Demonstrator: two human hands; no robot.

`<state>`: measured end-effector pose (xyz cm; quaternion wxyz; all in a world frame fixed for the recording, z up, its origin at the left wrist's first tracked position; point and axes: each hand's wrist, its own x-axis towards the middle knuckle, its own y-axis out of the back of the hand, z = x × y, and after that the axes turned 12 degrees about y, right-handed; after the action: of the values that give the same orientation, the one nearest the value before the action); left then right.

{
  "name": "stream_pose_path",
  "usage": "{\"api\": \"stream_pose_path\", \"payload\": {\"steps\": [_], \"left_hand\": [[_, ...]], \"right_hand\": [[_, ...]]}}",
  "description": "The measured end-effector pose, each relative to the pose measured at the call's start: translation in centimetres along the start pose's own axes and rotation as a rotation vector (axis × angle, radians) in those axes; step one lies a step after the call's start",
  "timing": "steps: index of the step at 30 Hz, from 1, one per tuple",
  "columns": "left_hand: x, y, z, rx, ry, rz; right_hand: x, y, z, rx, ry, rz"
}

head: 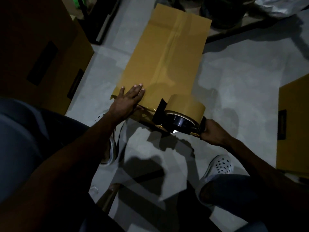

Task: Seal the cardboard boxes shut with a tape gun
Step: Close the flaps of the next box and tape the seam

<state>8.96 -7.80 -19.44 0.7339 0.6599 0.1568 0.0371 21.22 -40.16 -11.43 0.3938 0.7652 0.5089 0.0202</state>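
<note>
The box (165,54) lies flat on the grey floor (234,77), a tape strip (168,47) along its seam. The left hand (128,97) presses its near corner, fingers straight and close together. Just right of those fingers, the right hand (212,133) grips the tape gun (180,114) handle at the box's near edge.

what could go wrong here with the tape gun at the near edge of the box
The tape gun sits just past the near end of the cardboard box, with the left hand flat beside it: the cutter could nick the fingers. The right hand grips only the handle end, so the tear may come off crooked. Dim light could hide wrinkles in the tape strip.
</note>
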Motion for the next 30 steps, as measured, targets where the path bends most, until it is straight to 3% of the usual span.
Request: {"api": "stream_pose_path", "payload": {"steps": [8,16,22,27,30], "left_hand": [[0.0,-0.4,0.0,-0.034,0.007,0.020],[0.2,-0.5,0.2,-0.015,0.009,0.017],[1.4,1.0,2.0,-0.020,0.081,-0.112],[2.9,0.9,8.9,0.119,-0.207,-0.081],[3.6,-0.4,11.9,0.137,-0.220,-0.096]], "right_hand": [[-2.1,1.5,2.4,0.064,-0.048,0.028],[-6.0,3.1,6.0,0.117,-0.223,0.075],[-5.0,2.8,6.7,0.086,-0.237,0.005],[-5.0,2.9,7.4,0.149,-0.233,0.004],[-5.1,2.9,7.6,0.178,-0.233,-0.001]]}}
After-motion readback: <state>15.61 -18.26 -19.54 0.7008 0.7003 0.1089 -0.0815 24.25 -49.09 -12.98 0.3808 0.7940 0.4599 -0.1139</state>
